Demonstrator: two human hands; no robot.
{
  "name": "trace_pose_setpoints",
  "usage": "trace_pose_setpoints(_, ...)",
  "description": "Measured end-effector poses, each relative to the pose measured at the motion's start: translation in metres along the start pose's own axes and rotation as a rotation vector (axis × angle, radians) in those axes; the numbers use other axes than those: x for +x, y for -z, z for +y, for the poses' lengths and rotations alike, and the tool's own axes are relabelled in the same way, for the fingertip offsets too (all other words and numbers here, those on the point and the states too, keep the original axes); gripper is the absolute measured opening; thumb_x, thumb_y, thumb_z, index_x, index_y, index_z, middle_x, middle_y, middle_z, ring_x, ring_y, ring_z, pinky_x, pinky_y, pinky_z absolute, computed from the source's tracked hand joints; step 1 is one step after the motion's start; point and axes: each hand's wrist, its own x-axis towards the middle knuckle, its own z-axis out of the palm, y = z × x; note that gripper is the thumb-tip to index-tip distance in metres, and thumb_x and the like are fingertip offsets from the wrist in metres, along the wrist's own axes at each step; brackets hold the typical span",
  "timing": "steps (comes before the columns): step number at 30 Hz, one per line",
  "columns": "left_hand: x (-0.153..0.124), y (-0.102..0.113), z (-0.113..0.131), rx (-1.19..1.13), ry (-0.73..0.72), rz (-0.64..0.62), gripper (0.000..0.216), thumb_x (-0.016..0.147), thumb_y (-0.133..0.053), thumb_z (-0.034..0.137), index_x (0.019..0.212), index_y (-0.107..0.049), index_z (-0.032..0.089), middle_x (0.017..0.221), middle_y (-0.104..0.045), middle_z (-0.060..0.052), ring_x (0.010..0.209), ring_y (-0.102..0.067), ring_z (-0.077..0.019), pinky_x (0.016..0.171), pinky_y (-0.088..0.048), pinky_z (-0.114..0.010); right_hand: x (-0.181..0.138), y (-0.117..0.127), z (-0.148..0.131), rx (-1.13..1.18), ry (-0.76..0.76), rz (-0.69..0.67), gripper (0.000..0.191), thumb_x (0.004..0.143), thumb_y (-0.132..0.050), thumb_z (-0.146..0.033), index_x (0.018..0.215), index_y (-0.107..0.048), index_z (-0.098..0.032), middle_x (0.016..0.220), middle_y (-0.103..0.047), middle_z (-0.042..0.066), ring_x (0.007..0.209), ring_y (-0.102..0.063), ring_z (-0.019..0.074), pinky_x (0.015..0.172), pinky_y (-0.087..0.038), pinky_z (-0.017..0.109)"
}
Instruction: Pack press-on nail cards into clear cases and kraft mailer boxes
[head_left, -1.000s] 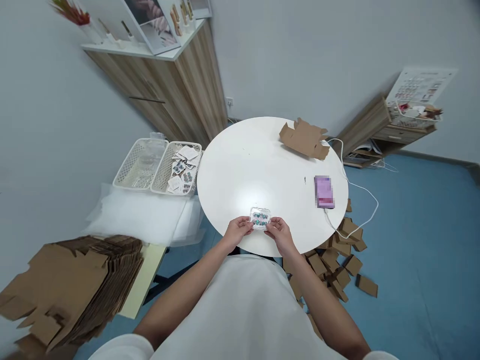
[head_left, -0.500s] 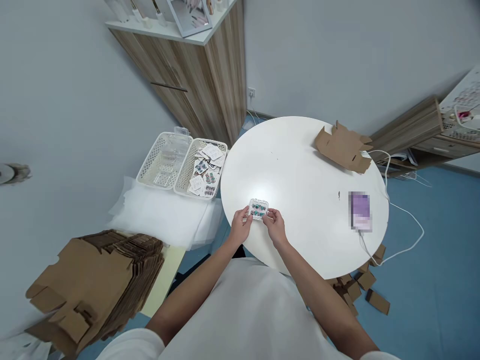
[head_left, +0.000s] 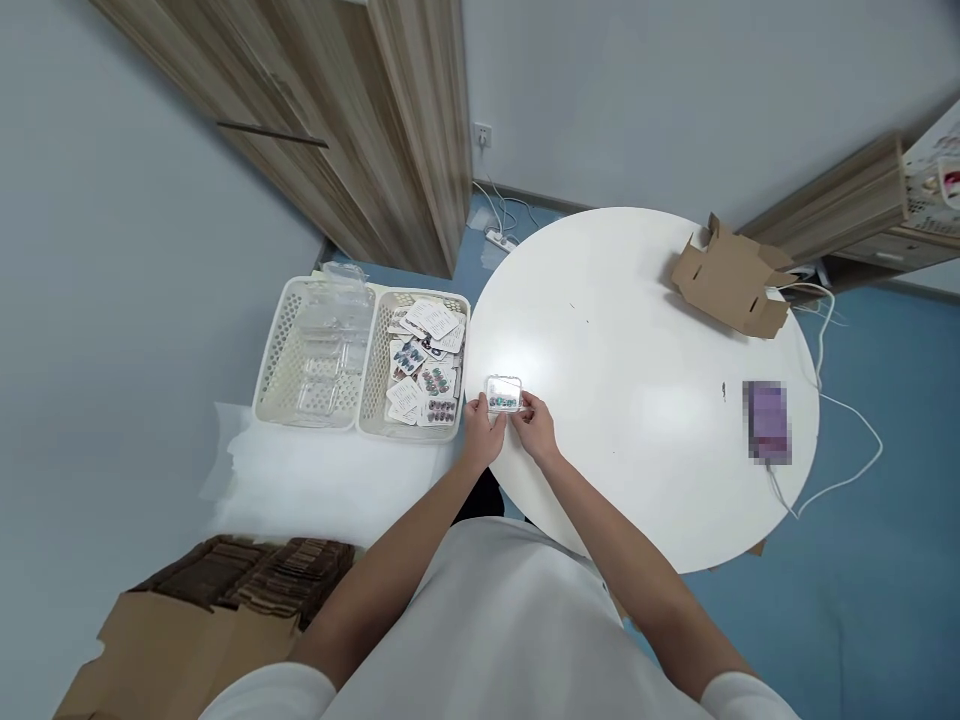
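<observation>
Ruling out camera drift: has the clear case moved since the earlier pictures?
Yes. Judged against the white table, the clear case has shifted left, toward the table's left edge and closer to the basket of cards.

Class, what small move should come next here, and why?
Perhaps tilt the clear case slightly: the left hand and right hand hold its sides, but glare obscures its far part, and coloured pieces show clearly only along its near side.

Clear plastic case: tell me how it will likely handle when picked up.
The clear case is probably stiff, its outline unbent between the left hand and the right hand. Its glossy, glare-catching surface may be slippery. Being small and see-through, it is likely light.
</observation>
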Motion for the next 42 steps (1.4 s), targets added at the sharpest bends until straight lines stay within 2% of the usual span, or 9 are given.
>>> trace_pose_setpoints(4, 0.007, -0.002, -0.001, -0.027, -0.009, -0.022, 0.061, 0.074, -0.053, 0.027, 0.130, -0.029, 0.018, 0.120, -0.032, -0.011, 0.115, -0.035, -0.0224, 0.095, -0.030, -0.034, 0.007, -0.007, -0.002, -0.025, 0.002, 0.038, 0.054, 0.066, -0.053, -0.022, 0.120, -0.044, -0.023, 0.112, -0.047, 0.006, 0.074, -0.054, 0.0139, 0.073, -0.048, 0.033)
trace_pose_setpoints(12, 0.006, -0.003, -0.006, -0.011, -0.083, -0.050, 0.069, 0.076, -0.052, 0.028, 0.135, -0.018, 0.020, 0.125, -0.026, -0.012, 0.119, -0.031, -0.0229, 0.100, -0.026, -0.037, 0.007, -0.011, -0.001, -0.076, 0.024, 0.063, 0.056, 0.067, -0.052, -0.018, 0.122, -0.041, -0.023, 0.108, -0.043, 0.008, 0.075, -0.055, 0.0148, 0.075, -0.049, 0.035)
trace_pose_setpoints(21, -0.009, -0.009, -0.001, 0.072, -0.098, -0.001, 0.071, 0.076, -0.050, 0.033, 0.135, -0.013, 0.020, 0.135, -0.017, -0.013, 0.127, -0.021, -0.0255, 0.103, -0.022, -0.041, 0.003, -0.002, 0.003, -0.068, 0.049, 0.008, 0.062, 0.066, -0.053, -0.019, 0.125, -0.035, -0.020, 0.112, -0.041, 0.009, 0.080, -0.054, 0.0142, 0.073, -0.051, 0.032)
trace_pose_setpoints(27, -0.046, -0.012, -0.003, 0.082, -0.151, 0.074, 0.067, 0.077, -0.049, 0.029, 0.134, -0.016, 0.018, 0.137, -0.017, -0.013, 0.127, -0.022, -0.0258, 0.103, -0.023, -0.042, -0.025, 0.025, 0.006, -0.082, 0.119, -0.033, 0.055, 0.067, -0.053, -0.022, 0.120, -0.039, -0.021, 0.111, -0.044, 0.007, 0.078, -0.054, 0.0131, 0.073, -0.050, 0.031)
trace_pose_setpoints(32, -0.090, -0.001, -0.023, 0.139, -0.175, 0.258, 0.060, 0.074, -0.052, 0.029, 0.128, -0.029, 0.017, 0.130, -0.031, -0.013, 0.124, -0.026, -0.0264, 0.102, -0.025, -0.044, -0.055, 0.050, 0.015, -0.089, 0.194, -0.090, 0.048, 0.070, -0.049, -0.025, 0.117, -0.042, -0.021, 0.109, -0.048, 0.007, 0.070, -0.053, 0.0112, 0.072, -0.048, 0.031)
trace_pose_setpoints(35, -0.114, 0.013, -0.042, 0.178, -0.102, 0.353, 0.055, 0.073, -0.051, 0.031, 0.124, -0.034, 0.017, 0.128, -0.034, -0.013, 0.122, -0.030, -0.0260, 0.100, -0.028, -0.041, -0.068, 0.054, 0.024, -0.093, 0.204, -0.147, 0.044, 0.070, -0.048, -0.027, 0.114, -0.045, -0.020, 0.106, -0.051, 0.007, 0.064, -0.052, 0.0106, 0.070, -0.048, 0.031)
trace_pose_setpoints(37, -0.128, 0.025, -0.053, 0.220, -0.031, 0.373, 0.053, 0.074, -0.051, 0.034, 0.122, -0.037, 0.018, 0.128, -0.033, -0.013, 0.122, -0.030, -0.0262, 0.098, -0.031, -0.040, -0.074, 0.051, 0.029, -0.097, 0.206, -0.205, 0.041, 0.071, -0.048, -0.028, 0.111, -0.047, -0.019, 0.104, -0.053, 0.007, 0.062, -0.052, 0.0108, 0.067, -0.048, 0.031)
trace_pose_setpoints(42, -0.156, 0.058, -0.066, 0.348, 0.231, 0.320, 0.054, 0.072, -0.050, 0.041, 0.120, -0.042, 0.016, 0.128, -0.034, -0.014, 0.122, -0.030, -0.0292, 0.098, -0.029, -0.040, -0.087, 0.023, 0.033, -0.169, 0.241, -0.443, 0.033, 0.071, -0.047, -0.030, 0.100, -0.055, -0.018, 0.093, -0.059, 0.006, 0.062, -0.054, 0.0117, 0.065, -0.048, 0.029)
